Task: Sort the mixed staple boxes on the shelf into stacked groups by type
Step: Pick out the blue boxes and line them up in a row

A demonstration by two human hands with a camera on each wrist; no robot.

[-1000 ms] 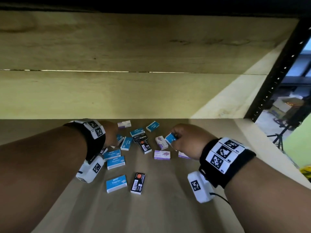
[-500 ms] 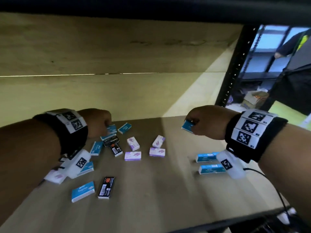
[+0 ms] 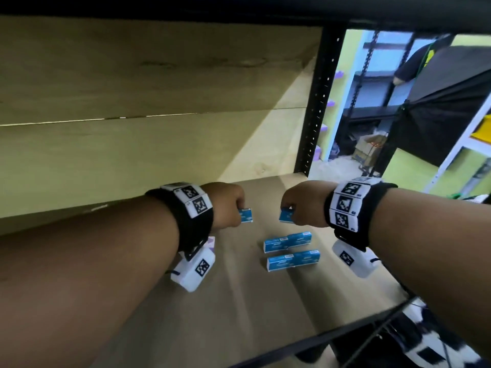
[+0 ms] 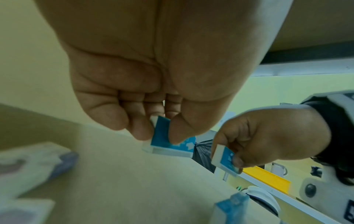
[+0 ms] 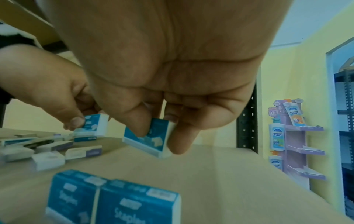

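My left hand pinches a small blue staple box between thumb and fingers, lifted above the shelf. My right hand pinches another blue staple box close beside it, a short gap apart. Just in front of them, two rows of blue staple boxes lie side by side on the shelf. The left wrist view shows the thumb on the left hand's blue box. The right wrist view shows the right hand's blue box tilted over the blue rows.
Purple-and-white boxes and a black one lie scattered to the left, mostly hidden by my left arm in the head view. A black perforated upright stands at the shelf's right rear. The shelf's dark front rail runs close by on the right.
Both hands have travelled right from the mixed pile to above the blue rows. The left hand now carries a blue box beside the right hand's box.
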